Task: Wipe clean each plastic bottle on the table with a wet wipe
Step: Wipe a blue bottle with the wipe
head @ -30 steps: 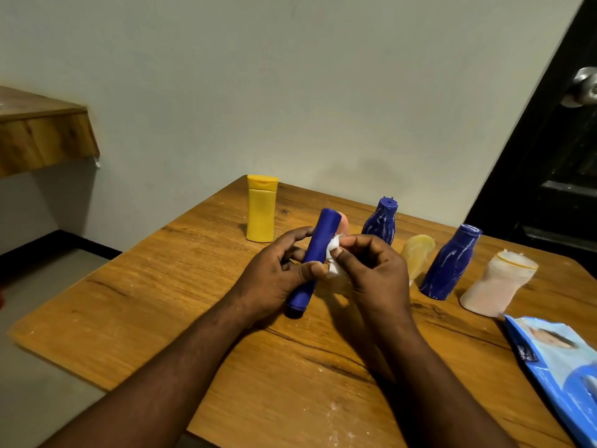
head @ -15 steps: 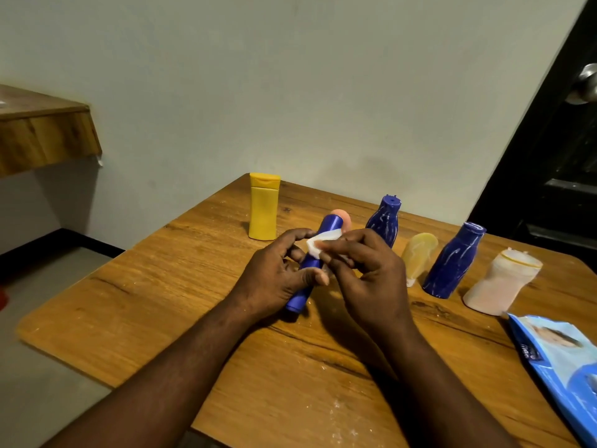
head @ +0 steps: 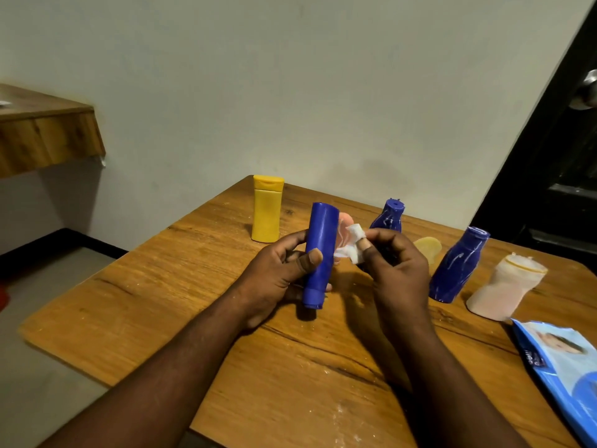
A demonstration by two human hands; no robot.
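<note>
**Blue tube bottle (head: 319, 253) between wiping strokes.**
The left hand (head: 274, 279) grips the tube, cap downward, just above the table (head: 193, 286). Half a second earlier it lay more tilted, with the wet wipe (head: 352, 244) pressed across its upper end. The right hand (head: 397, 270) now pinches the wipe just beside the tube's right edge, so this bottle is probably almost done.

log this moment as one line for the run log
step: wiping blue tube bottle | left hand: grips it, cap down | right hand: pinches wet wipe beside it | table: yellow bottle upright
</note>
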